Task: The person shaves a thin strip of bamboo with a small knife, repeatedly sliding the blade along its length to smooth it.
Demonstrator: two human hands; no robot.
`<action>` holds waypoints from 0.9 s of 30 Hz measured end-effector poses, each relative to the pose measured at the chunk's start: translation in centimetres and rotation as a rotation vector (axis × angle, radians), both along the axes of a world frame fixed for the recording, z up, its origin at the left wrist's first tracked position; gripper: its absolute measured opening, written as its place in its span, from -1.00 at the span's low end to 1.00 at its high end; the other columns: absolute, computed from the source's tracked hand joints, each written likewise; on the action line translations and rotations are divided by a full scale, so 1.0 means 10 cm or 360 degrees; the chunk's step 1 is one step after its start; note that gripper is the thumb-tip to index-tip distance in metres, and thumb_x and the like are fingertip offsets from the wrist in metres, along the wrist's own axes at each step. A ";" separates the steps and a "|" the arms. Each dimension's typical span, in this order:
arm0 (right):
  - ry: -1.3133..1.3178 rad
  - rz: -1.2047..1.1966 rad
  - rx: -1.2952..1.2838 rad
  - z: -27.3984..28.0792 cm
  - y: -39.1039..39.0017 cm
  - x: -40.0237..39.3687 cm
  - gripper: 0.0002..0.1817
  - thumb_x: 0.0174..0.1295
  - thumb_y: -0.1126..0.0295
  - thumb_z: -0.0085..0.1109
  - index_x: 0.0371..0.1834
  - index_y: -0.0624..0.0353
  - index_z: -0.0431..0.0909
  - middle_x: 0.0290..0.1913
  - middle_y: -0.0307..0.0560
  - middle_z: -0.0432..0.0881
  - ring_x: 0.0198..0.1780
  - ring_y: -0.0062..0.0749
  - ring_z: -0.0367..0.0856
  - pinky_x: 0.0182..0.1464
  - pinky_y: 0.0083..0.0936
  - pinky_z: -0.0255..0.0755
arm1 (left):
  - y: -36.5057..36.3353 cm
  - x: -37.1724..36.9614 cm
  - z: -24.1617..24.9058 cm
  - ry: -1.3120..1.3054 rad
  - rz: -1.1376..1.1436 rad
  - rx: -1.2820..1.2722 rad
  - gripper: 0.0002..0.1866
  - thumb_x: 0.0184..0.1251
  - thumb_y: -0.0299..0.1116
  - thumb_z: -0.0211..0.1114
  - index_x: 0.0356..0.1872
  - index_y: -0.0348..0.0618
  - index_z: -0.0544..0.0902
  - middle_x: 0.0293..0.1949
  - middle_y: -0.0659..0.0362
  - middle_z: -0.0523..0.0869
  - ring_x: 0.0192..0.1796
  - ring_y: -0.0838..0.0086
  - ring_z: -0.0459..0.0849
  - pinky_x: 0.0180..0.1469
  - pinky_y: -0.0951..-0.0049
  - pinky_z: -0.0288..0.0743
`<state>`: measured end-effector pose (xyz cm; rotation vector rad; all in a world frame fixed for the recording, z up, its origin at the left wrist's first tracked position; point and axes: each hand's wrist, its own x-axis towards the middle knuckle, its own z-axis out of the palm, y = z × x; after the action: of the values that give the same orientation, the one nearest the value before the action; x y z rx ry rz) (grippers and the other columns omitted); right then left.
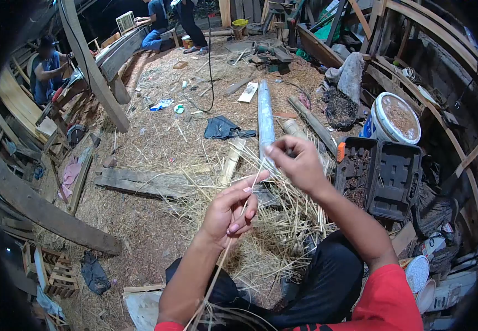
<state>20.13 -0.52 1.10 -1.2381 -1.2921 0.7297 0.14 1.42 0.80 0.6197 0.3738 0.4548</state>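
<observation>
A long, thin, pale strip (221, 266), like split bamboo or cane, runs up from my lap between my two hands. My left hand (232, 208) has it between thumb and curled fingers, with the index finger stretched out along it. Higher and to the right, my right hand (298, 164) is closed in a pinch near the strip's upper end; the fingertips partly hide what they grip. Below both hands, a loose heap of similar strips and shavings (275, 243) spreads over the ground before my knees. More thin strands (222, 317) lie across my lap.
At right stand an open black tool case (396, 182) and a white bucket (398, 118). A grey pipe-like length (265, 113) and a weathered plank (140, 182) lie ahead. A slanted post (93, 66) rises at left. People work at the back, including a seated person (46, 71).
</observation>
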 end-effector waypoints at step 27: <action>-0.1131 0.0077 0.0662 -0.04 -0.12 -0.09 -0.43 0.39 0.38 0.05 0.48 0.10 0.25 -0.51 0.14 0.61 -0.54 0.01 0.62 -0.43 -0.18 0.47 | 0.01 -0.09 0.09 -0.0293 0.0063 -0.0152 -0.41 0.48 -0.47 -0.24 0.53 0.11 0.12 -0.75 0.37 0.20 -0.85 0.71 0.12 -0.83 0.72 0.05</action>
<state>19.27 -1.69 0.71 -1.1534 -1.9347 0.0120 -0.75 1.49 1.72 0.4738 0.2316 0.5247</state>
